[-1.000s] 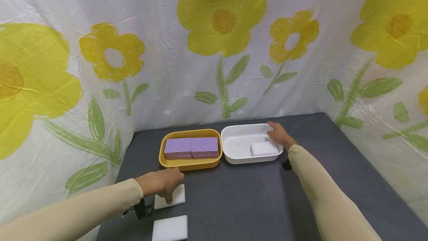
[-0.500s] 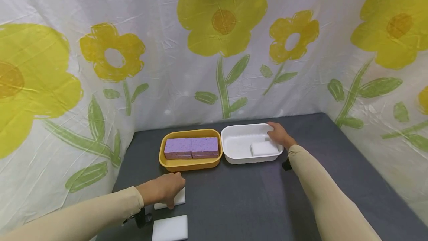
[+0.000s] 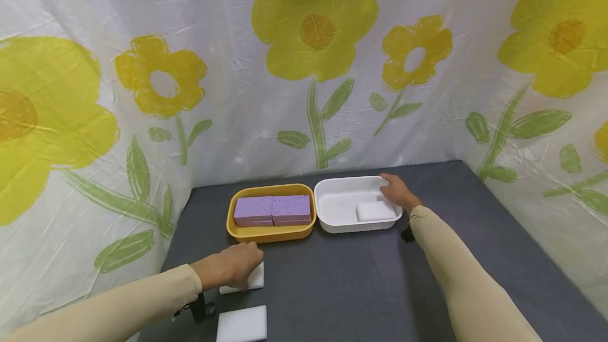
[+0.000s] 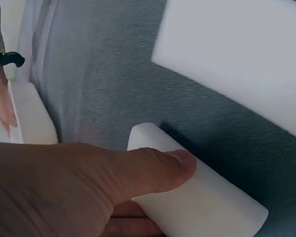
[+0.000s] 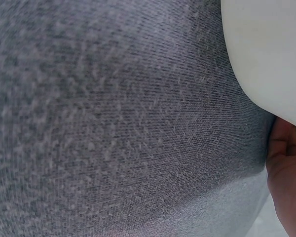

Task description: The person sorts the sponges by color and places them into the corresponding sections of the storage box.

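In the head view, my left hand (image 3: 236,266) grips a white sponge block (image 3: 257,277) on the near left. My left wrist view shows the thumb pressed along one face of that sponge (image 4: 207,205), with other fingers partly visible on its opposite side. Closer to me lies a second white sponge (image 3: 242,324), flat on the dark cloth. At the far right, my right hand (image 3: 397,192) holds the end rim of a white plastic tub (image 3: 336,223). One white sponge (image 3: 375,211) sits inside the tub's right end. In the right wrist view, the tub's wall (image 5: 271,54) hides most of the fingers.
Left of the white tub stands a yellow tub (image 3: 271,236) holding purple sponges (image 3: 254,208) side by side. A dark grey cloth (image 3: 332,289) covers the table. Behind and along the sides hangs a white curtain (image 3: 237,141) with yellow flowers.
My left hand has shifted slightly over the white sponge, and its fingers have drawn in around it. My right hand stays on the tub's rim, and both tubs keep their places.
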Demonstrator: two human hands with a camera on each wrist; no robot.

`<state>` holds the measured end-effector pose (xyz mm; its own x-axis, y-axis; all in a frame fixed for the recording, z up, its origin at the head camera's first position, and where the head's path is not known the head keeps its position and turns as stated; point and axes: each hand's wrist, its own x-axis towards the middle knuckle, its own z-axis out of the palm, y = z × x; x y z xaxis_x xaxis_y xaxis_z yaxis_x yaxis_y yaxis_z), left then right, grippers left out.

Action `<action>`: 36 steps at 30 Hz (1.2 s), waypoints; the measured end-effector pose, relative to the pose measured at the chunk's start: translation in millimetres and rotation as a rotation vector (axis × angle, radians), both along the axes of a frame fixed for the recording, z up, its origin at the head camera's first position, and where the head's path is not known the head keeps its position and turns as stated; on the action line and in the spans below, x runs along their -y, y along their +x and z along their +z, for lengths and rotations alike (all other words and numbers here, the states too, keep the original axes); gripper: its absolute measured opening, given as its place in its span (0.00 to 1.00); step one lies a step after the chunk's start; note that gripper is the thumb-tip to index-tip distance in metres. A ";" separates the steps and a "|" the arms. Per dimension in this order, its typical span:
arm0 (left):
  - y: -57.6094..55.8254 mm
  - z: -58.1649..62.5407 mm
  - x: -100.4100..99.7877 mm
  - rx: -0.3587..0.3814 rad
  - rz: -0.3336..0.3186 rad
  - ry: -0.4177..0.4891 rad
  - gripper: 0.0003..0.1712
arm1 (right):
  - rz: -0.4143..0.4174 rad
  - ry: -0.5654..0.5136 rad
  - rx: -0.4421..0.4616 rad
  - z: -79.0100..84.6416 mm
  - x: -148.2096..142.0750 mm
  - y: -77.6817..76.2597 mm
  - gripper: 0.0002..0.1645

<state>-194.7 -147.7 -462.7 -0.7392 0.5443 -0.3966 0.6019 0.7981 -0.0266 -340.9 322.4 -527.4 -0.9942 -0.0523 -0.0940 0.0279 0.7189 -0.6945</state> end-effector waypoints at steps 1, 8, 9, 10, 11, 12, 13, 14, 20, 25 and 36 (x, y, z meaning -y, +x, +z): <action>-0.7 1.8 -1.0 -0.004 -0.007 0.000 0.23 | 0.002 0.000 0.000 -0.1 0.0 0.0 0.34; -5.4 22.6 -15.2 -0.016 -0.042 0.015 0.26 | -0.001 -0.014 -0.003 -1.7 0.1 0.9 0.33; -5.7 25.8 -17.7 -0.018 -0.052 0.015 0.27 | -0.002 -0.018 -0.004 -2.1 0.1 0.9 0.33; -6.2 28.6 -20.2 -0.019 -0.060 0.015 0.27 | 0.003 -0.013 -0.009 -2.3 0.2 1.0 0.33; -6.8 31.6 -22.8 -0.018 -0.065 0.016 0.28 | 0.004 -0.014 -0.008 -2.6 0.3 1.2 0.33; -7.5 34.9 -25.5 -0.017 -0.069 0.019 0.28 | 0.005 -0.015 -0.007 -3.1 0.4 1.2 0.33; -8.6 38.4 -28.3 -0.017 -0.069 0.022 0.29 | 0.005 -0.014 -0.008 -3.3 0.5 1.4 0.33; -10.4 41.9 -31.4 -0.019 -0.069 0.023 0.30 | 0.006 -0.013 -0.008 -3.6 0.6 1.4 0.33; -26.3 65.3 -52.3 -0.031 -0.096 0.052 0.29 | 0.003 0.007 -0.035 -1.7 1.3 1.2 0.31; -39.4 73.7 -72.9 -0.062 -0.132 0.066 0.26 | 0.007 0.005 -0.040 1.0 -0.7 1.5 0.32; -58.5 82.7 -121.4 -0.107 -0.222 0.052 0.29 | 0.013 -0.009 -0.042 1.9 1.0 5.2 0.30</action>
<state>-253.2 -26.4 -380.0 -0.6355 0.7155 -0.2902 0.7586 0.6486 -0.0621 -335.7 321.4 -525.5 -0.9965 -0.0663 -0.0517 -0.0110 0.7125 -0.7016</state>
